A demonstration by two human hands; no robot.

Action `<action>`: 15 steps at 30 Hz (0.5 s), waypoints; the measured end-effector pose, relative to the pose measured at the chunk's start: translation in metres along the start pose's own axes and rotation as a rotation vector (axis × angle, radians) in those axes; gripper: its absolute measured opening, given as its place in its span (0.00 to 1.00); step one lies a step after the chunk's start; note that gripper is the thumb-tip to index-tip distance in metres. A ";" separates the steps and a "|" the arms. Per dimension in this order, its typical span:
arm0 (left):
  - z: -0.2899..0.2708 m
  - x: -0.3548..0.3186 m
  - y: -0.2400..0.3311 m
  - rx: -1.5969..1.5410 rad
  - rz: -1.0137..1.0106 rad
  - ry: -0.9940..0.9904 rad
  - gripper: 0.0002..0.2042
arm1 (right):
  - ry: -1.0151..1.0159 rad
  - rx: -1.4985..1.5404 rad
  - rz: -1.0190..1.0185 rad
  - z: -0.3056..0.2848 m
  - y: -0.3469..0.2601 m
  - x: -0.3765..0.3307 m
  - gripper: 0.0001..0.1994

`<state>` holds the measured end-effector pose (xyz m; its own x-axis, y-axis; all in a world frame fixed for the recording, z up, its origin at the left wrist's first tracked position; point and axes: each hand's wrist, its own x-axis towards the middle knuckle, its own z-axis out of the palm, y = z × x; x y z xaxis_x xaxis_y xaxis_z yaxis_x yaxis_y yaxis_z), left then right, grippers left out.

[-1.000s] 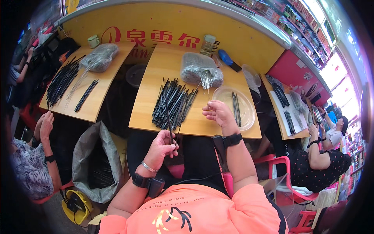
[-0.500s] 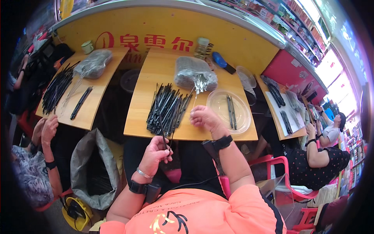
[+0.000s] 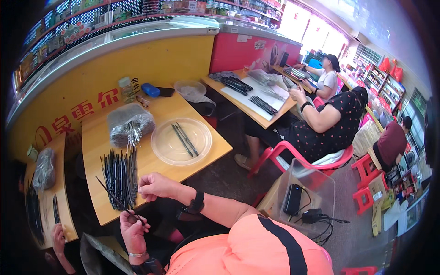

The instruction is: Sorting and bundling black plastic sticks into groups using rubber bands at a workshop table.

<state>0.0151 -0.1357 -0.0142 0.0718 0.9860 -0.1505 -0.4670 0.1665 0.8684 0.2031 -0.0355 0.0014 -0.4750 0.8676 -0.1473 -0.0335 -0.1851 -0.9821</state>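
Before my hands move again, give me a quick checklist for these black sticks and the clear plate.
1. Left hand pinching a thin black stick at the table edge: ok.
2. Right hand free of sticks: cannot tell, fingers curled.
3. Pile of black sticks lying on the wooden table: ok.
4. Clear plate within reach, a few sticks in it: ok.
5. Plastic bag open: cannot tell.

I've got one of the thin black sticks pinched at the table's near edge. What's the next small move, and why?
Probably carry it to the clear round tray and lay it beside the few black sticks already there. The left hand pinches a black stick at the wooden table's near edge, the right hand hovers beside the pile of black sticks, and the tray lies just beyond.
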 end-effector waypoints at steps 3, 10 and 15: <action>0.004 0.000 0.000 0.013 -0.005 -0.010 0.16 | 0.075 0.040 -0.043 -0.003 0.003 -0.003 0.06; -0.001 0.001 -0.003 0.047 -0.014 -0.008 0.17 | 0.082 0.121 -0.053 0.000 0.006 -0.007 0.06; 0.001 0.000 -0.003 0.033 -0.011 0.006 0.17 | 0.051 0.165 -0.018 0.005 0.009 -0.010 0.08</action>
<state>0.0176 -0.1365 -0.0166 0.0710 0.9841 -0.1631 -0.4366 0.1777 0.8820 0.2035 -0.0480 -0.0057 -0.4283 0.8929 -0.1392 -0.1880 -0.2387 -0.9527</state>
